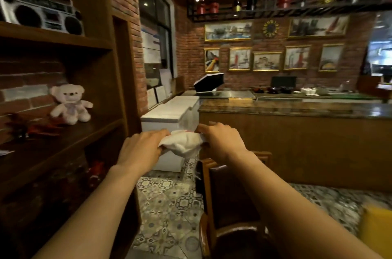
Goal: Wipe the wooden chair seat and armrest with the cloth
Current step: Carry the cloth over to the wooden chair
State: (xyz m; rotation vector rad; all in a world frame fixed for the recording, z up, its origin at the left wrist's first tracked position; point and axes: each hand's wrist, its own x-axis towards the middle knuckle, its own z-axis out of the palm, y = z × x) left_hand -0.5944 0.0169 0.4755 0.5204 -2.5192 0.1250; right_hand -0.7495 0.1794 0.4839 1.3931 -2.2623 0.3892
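A bunched white cloth (183, 142) hangs in the air at chest height, stretched between both hands. My left hand (141, 148) grips its left end and my right hand (220, 138) grips its right end. Below my right forearm stands the wooden chair (224, 201), with a dark padded back panel in a brown wood frame and a curved armrest (204, 235) at the lower left. The seat is mostly hidden by my right arm. The cloth is well above the chair and does not touch it.
A dark wooden shelf unit (63, 131) with a teddy bear (71, 104) and a boombox stands close on the left. A white chest freezer (169, 114) sits ahead, a long wooden counter (297, 110) to the right. Patterned floor tiles lie between shelf and chair.
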